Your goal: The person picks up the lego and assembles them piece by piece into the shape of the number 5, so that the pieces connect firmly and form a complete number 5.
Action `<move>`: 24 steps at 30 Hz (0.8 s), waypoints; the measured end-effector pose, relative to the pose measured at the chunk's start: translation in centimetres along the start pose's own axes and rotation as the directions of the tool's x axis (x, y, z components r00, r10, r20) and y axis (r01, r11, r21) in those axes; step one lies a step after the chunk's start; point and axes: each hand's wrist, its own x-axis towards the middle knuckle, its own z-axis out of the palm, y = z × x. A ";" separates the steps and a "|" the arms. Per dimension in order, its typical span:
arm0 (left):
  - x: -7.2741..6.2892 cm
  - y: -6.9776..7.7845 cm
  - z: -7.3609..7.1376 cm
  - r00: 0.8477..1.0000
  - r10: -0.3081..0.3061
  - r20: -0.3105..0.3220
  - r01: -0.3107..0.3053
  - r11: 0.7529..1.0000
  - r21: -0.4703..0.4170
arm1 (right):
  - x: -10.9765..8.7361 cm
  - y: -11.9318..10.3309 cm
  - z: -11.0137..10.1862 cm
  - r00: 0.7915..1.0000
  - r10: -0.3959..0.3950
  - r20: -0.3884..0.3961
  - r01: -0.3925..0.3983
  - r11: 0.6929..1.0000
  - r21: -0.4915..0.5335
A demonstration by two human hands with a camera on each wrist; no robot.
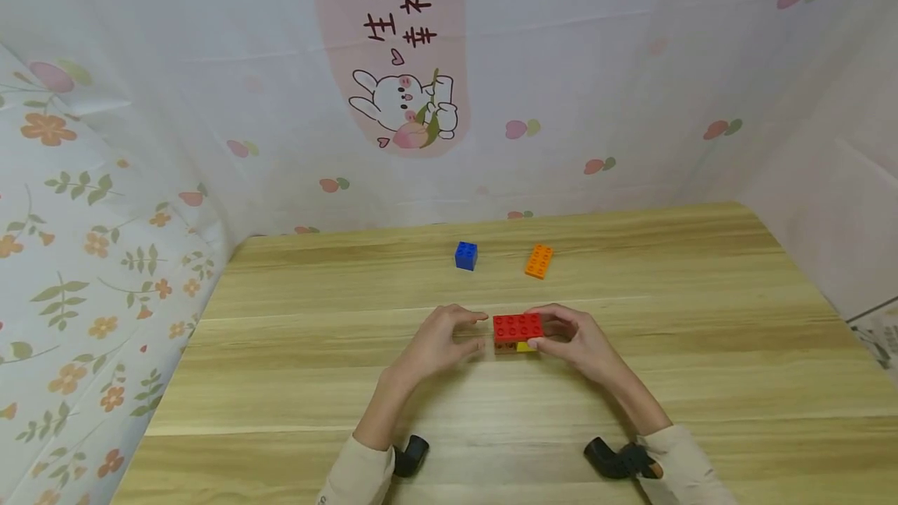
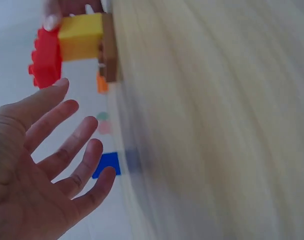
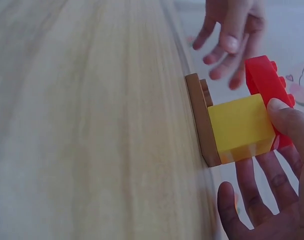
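Brick stack (image 1: 517,330): stands on the wooden table (image 1: 295,396), between the two hands; brown plate (image 3: 201,125) lowest, yellow block (image 3: 241,127) on its right part, red brick (image 1: 512,321) on top, overhanging to the left above the plate's bare studs.
Right hand (image 1: 577,340): pinches the right end of the red brick, thumb on the near side and fingers round the far side; the thumb tip lies where red meets yellow.
Left hand (image 1: 445,340): thumb and fingers spread well apart, holding nothing, just beside the stack's left end without touching it.
Handling: the pieces look like hard plastic, probably light, stiff and hard to break; the smooth sides may slip a little, and the overhang could tip if pressed at its left end.
Fit: whether the red brick sits fully down on the yellow block, I cannot tell.
Best hold: likely the red brick's near and far long sides, over the yellow block, with the brown plate steadied below.
Blue brick (image 1: 466,256): far and left of the stack, well apart.
Orange plate (image 1: 539,262): far and slightly right, well apart.
In the way: the right hand covers the stack's right end; blue and orange pieces lie beyond the work.
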 end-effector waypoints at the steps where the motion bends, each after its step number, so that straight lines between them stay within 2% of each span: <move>1: 0.0 -0.3 -0.2 1.000 0.002 0.004 -0.002 1.000 0.011 | 0.0 0.0 -0.1 1.000 0.000 -0.003 0.000 1.000 -0.006; 4: 0.1 -0.9 -0.7 1.000 -0.016 -0.004 0.016 0.999 0.034 | -0.1 -0.1 -0.2 1.000 -0.003 -0.007 0.003 1.000 -0.023; 7: 0.5 -1.4 -1.4 0.996 -0.076 -0.041 0.078 0.996 0.044 | -0.1 -0.3 -0.2 1.000 -0.001 -0.001 0.001 1.000 -0.024; 9: 1.1 -1.9 -2.0 0.990 -0.117 -0.079 0.121 0.992 0.046 | -0.1 -0.3 -0.2 1.000 0.000 0.002 0.000 1.000 -0.025; 12: 2.4 -2.6 -2.9 0.981 -0.148 -0.124 0.155 0.987 0.050 | -0.3 -2.0 -0.2 1.000 0.013 0.007 -0.013 0.999 -0.038; 16: 4.1 -3.3 -4.1 0.982 -0.137 -0.131 0.145 0.988 0.054 | -0.3 -2.5 -0.2 1.000 0.022 0.007 -0.022 0.998 -0.052; 18: 5.0 -3.3 -4.4 0.985 -0.126 -0.122 0.134 0.989 0.066 | -0.1 -1.4 -0.2 1.000 0.017 0.002 -0.017 0.999 -0.050; 24: 7.0 -3.2 -4.7 0.992 -0.080 -0.094 0.096 0.979 0.178 | -0.2 -0.3 -0.2 1.000 -0.008 -0.009 0.008 0.998 -0.060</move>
